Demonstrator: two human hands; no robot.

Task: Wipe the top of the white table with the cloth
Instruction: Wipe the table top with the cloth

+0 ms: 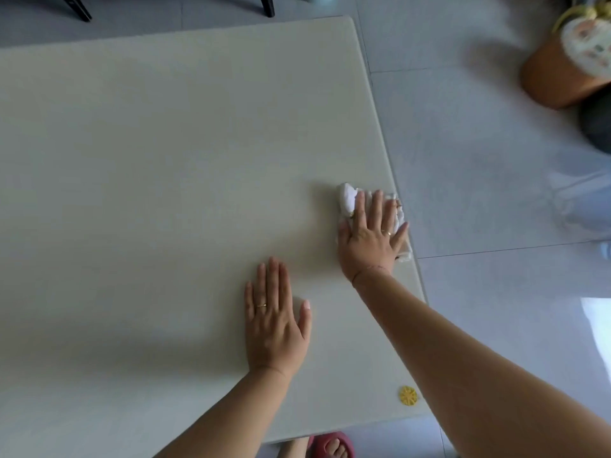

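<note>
The white table (148, 160) fills most of the view, its right edge running down from the far corner. A crumpled white cloth (347, 197) lies near that right edge. My right hand (372, 236) presses flat on the cloth with fingers spread, covering most of it. My left hand (274, 319) rests flat on the bare tabletop, nearer to me and to the left of the cloth, fingers together and holding nothing.
A small yellow round disc (408, 396) lies by the near right corner of the table. An orange pot with a plant (558, 71) stands on the tiled floor at the right. Dark chair legs (267, 6) stand beyond the far edge.
</note>
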